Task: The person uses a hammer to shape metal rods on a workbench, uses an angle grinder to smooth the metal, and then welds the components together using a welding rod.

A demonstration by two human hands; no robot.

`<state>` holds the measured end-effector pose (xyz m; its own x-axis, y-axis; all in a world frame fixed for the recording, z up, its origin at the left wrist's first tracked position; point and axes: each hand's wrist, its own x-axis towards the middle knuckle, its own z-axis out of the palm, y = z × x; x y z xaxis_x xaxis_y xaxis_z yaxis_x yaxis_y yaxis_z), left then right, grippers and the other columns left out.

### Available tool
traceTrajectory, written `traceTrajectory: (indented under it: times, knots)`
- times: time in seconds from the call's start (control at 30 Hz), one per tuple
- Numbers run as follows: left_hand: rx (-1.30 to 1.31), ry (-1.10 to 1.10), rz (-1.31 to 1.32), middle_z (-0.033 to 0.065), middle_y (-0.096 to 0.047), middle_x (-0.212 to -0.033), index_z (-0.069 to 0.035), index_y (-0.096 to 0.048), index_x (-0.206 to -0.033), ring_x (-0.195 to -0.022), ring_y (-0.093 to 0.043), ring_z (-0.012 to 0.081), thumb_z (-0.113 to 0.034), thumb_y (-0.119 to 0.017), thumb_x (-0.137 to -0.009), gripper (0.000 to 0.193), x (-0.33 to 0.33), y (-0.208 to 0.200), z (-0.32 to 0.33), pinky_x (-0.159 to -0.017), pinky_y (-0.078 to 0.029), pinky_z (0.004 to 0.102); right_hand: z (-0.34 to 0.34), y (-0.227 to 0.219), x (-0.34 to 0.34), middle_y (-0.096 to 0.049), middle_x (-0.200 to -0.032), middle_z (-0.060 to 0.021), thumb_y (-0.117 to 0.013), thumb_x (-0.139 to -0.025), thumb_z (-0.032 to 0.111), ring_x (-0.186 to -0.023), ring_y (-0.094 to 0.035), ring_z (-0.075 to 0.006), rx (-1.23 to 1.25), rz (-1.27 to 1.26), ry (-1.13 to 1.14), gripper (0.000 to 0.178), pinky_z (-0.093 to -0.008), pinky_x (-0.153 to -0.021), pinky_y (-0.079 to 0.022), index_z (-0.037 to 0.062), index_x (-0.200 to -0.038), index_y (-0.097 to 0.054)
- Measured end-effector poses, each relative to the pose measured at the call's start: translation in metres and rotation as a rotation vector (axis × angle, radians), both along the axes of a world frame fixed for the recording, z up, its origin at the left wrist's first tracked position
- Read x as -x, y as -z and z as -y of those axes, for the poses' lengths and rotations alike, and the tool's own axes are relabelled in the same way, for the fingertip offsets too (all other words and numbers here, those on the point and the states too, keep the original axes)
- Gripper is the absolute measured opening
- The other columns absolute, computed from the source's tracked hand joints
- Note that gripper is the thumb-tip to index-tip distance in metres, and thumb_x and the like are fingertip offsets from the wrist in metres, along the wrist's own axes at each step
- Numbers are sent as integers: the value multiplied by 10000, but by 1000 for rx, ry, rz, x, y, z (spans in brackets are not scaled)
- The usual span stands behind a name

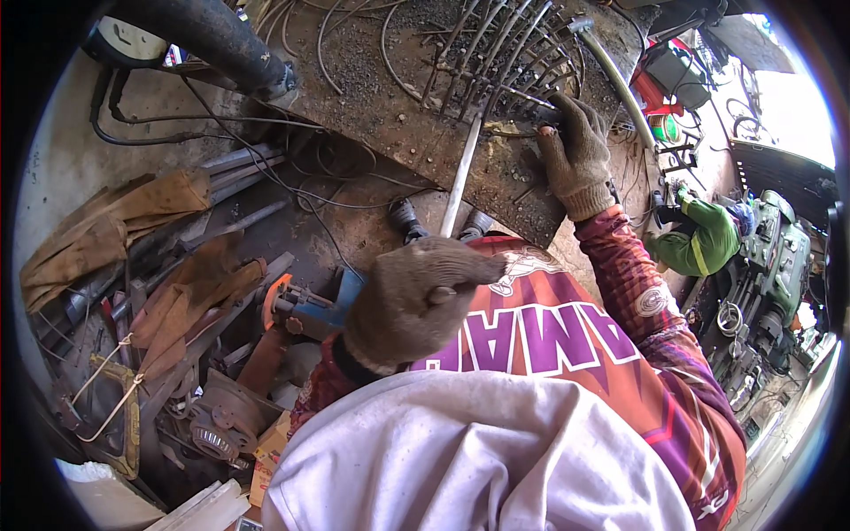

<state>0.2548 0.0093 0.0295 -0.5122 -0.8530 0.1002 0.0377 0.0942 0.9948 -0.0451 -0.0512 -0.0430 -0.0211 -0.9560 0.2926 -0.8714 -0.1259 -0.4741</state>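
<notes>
My left hand (416,301), in a brown knit glove, is closed in front of my chest around the near end of a long pale metal rod (460,181). The rod's far end meets a cage-like frame of steel bars (500,53) on the rusty metal worktable (390,115). At the frame's near right side is my right hand (575,159), in a matching glove with a bare thumb tip. Its thumb and fingers are apart, and the fingertips touch or nearly touch the end of a bar. The left fingertips are hidden.
A thick dark pipe (212,40) crosses the upper left; cables (301,199) hang below it. Metal stock, brown cloths (124,230) and a blue tool with an orange disc-shaped part (276,301) lie left. A curved tube (615,80) edges the table. Rightward, a person in green (704,234) crouches beside a green machine (779,257).
</notes>
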Motion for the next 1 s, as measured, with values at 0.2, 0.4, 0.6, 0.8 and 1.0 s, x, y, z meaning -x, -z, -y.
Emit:
traceTrajectory:
  times: [0.2, 0.4, 0.6, 0.8, 1.0]
  knots:
    - [-95, 145, -38, 166, -746, -1010, -2, -761, -1064, -931, -724, 290, 79, -670, -791, 299, -61, 3, 13, -822, -568, 377, 0, 1, 0, -616, -1305, -200, -681, -920, 357, -1246, -554, -402, 3, -7, 10, 527, -498, -1101, -402, 98, -1372, -606]
    - [-34, 209, 16, 176, -741, -1047, 0, -761, -1077, -940, -728, 300, 69, -675, -779, 318, -78, 3, 15, -827, -571, 376, -1, 3, 0, -616, -1310, -201, -667, -923, 353, -1256, -549, -404, -1, -24, 34, 524, -501, -1104, -401, 95, -1374, -605]
    - [53, 164, -111, 171, -752, -1006, -13, -759, -1058, -917, -739, 287, 75, -693, -800, 281, -55, 16, 9, -822, -573, 371, 1, 5, 0, -617, -1306, -206, -649, -924, 371, -1257, -547, -412, 12, -27, 34, 530, -500, -1101, -405, 96, -1374, -605]
    - [24, 134, -117, 169, -753, -997, -12, -743, -1044, -899, -739, 284, 62, -693, -865, 201, -20, 7, 13, -788, -570, 353, 1, 1, -2, -619, -1290, -207, -634, -925, 388, -1237, -548, -423, 24, -26, 12, 539, -508, -1082, -414, 100, -1379, -602]
    - [48, 99, -49, 180, -741, -1040, -9, -729, -1123, -944, -731, 293, 36, -681, -889, 244, 6, 3, 2, -821, -571, 362, 0, 2, 3, -620, -1292, -205, -625, -932, 402, -1237, -545, -427, 40, -2, -3, 538, -512, -1083, -407, 109, -1383, -603]
